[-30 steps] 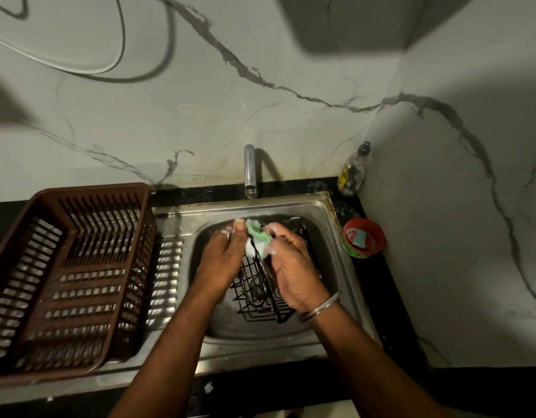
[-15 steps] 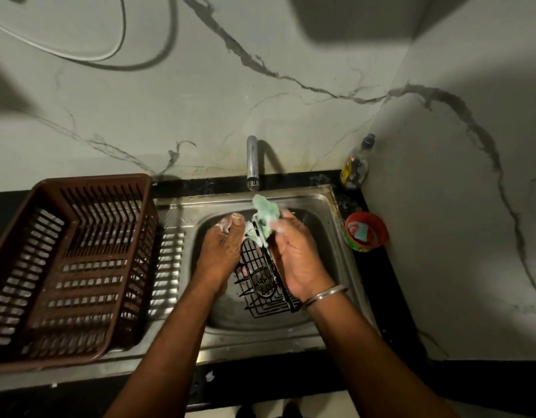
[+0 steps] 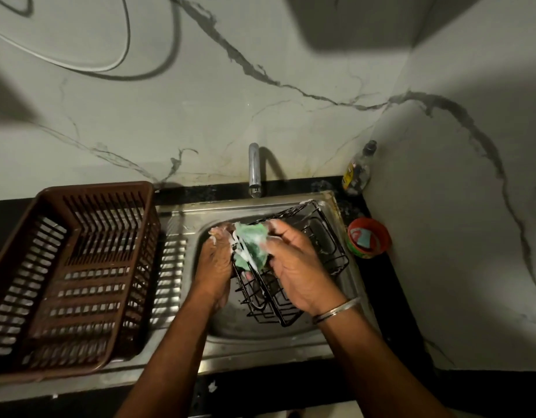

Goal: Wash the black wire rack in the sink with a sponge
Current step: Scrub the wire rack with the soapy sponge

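The black wire rack [image 3: 327,236] stands tilted in the steel sink [image 3: 272,330], its far end leaning toward the back right corner. My left hand [image 3: 215,267] grips the rack's left edge, fingers soapy. My right hand [image 3: 297,267] holds a green sponge [image 3: 250,244] against the rack's upper wires, with white foam on the sponge and fingers. Both hands hide the middle of the rack.
A brown plastic dish basket [image 3: 70,276] sits on the drainboard to the left. The tap [image 3: 254,170] rises behind the sink. A dish-soap bottle [image 3: 358,170] and a small red tub [image 3: 369,238] stand at the right, next to the marble wall corner.
The rack has turned, so more of its far end shows at the sink's back right. My right hand with the sponge moved slightly down along the wires.
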